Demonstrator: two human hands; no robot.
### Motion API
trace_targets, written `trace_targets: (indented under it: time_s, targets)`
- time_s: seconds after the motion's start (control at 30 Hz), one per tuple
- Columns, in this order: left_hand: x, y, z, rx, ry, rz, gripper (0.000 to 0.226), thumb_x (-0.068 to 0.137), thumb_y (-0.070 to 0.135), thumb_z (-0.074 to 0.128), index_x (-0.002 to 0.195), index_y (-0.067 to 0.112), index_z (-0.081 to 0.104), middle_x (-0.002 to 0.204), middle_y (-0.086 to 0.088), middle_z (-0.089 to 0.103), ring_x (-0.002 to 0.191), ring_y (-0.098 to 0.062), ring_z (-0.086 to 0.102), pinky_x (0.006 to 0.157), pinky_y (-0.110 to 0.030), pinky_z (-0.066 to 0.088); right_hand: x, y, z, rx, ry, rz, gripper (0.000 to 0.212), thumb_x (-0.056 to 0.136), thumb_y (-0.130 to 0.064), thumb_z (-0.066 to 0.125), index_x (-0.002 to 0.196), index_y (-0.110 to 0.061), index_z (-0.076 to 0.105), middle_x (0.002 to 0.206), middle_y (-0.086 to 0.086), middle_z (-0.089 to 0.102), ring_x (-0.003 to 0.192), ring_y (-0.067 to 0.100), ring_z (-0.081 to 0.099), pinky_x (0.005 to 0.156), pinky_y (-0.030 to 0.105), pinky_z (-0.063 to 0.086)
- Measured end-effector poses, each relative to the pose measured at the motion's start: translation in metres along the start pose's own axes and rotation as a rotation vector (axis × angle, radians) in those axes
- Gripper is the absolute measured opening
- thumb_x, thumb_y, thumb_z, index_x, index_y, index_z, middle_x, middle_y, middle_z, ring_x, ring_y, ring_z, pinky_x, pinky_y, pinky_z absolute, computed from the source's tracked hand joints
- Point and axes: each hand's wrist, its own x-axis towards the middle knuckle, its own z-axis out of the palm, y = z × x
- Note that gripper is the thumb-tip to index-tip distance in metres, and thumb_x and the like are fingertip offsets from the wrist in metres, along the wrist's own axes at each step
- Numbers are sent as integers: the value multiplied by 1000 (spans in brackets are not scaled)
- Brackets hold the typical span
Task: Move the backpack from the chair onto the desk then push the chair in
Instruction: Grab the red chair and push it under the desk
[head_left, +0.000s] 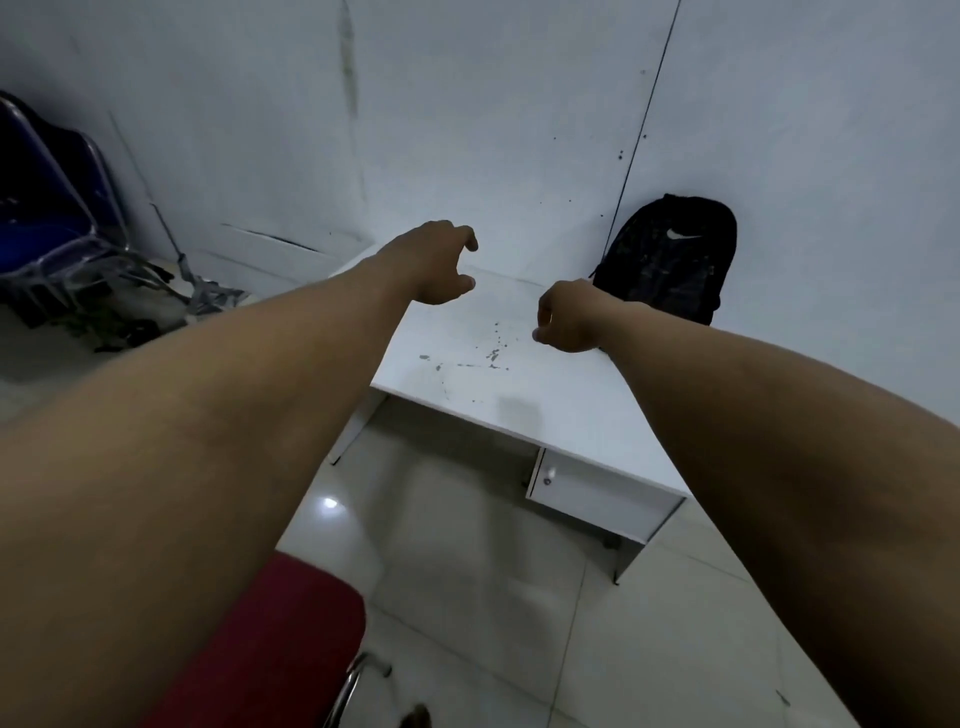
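Note:
A black backpack (670, 260) with a white logo stands upright on the white desk (519, 384), leaning against the wall at the desk's far right corner. My left hand (436, 265) hovers over the desk's far left part, fingers spread and curled, holding nothing. Over the desk's middle, just left of the backpack and apart from it, my right hand (566, 317) is curled into a loose fist with nothing in it. The red-seated chair (265, 649) with a chrome frame stands at the bottom left, away from the desk.
A small cabinet (597, 499) hangs under the desk's right side. Blue chairs (47, 208) with metal frames and clutter sit at the far left by the wall. Pale floor tiles (467, 571) lie between the red chair and the desk.

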Motion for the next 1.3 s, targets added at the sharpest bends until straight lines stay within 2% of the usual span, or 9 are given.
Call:
trace_targets:
  time_s: [0.2,0.5,0.83,1.13,1.3]
  targets:
    - [-75,8,2,3,-58,-25,55,90,39,62,139,22,44,135,-7,49,123,-26,48,97,-41,43,-59,-25,18,-13,-41,-45,30,98,-32,61,109,-6,71,112,10,69,107,29,62,92,42,55]
    - [-137,-9,-27,8,-18,-61,52,90,38,62,137,21,47,132,-8,51,123,-26,47,94,-38,41,-95,-72,12,-29,-36,-79,31,97,-33,61,107,-6,71,112,10,68,106,30,62,90,39,54]
    - [-207,-72,-53,35,-49,-90,50,90,37,62,136,21,50,130,-9,51,119,-27,50,95,-40,43,-117,-154,18,-2,-43,-68,31,97,-30,60,110,-4,71,113,11,70,108,29,63,95,43,55]
    - [-284,-153,-67,58,-107,14,47,91,38,62,134,22,51,127,-8,52,120,-27,49,96,-42,43,-165,-267,55,5,-43,33,30,95,-31,61,111,-7,70,115,10,68,108,29,62,96,43,54]
    - [-332,-198,-74,39,-108,22,47,91,40,61,133,23,51,127,-7,52,115,-27,52,91,-40,44,-195,-326,77,15,-57,48,29,95,-33,63,108,-8,70,113,10,66,104,29,64,94,42,56]
